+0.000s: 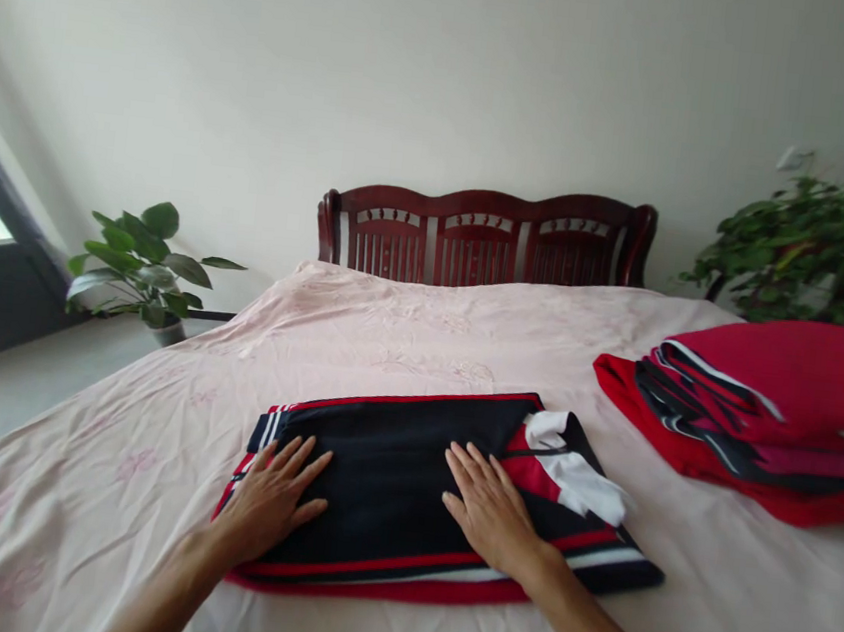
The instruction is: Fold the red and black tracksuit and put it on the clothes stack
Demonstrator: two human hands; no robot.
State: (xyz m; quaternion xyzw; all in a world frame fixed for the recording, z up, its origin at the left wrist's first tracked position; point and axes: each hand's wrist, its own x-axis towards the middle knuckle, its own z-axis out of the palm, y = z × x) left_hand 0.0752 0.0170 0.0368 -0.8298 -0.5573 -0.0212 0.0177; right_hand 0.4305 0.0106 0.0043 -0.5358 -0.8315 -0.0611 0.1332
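Observation:
A folded navy garment (381, 483) with red and white stripes along its edges lies flat on the bed in front of me. White cloth (582, 479) and a red patch show at its right end. My left hand (268, 496) rests flat on the left part of the garment, near a striped cuff, fingers spread. Palm down, my right hand (485, 504) presses on the right part, close to the red patch, with its fingers extended. Neither hand grips the fabric. More red cloth shows under the near edge.
The bed is covered by a pale pink sheet (406, 324). A stack of folded red and dark clothes (780, 424) sits at the right. Behind stands a dark wooden headboard (482, 242). Leafy plants flank the bed, one potted plant (145, 262) at left, another plant (813, 247) at right.

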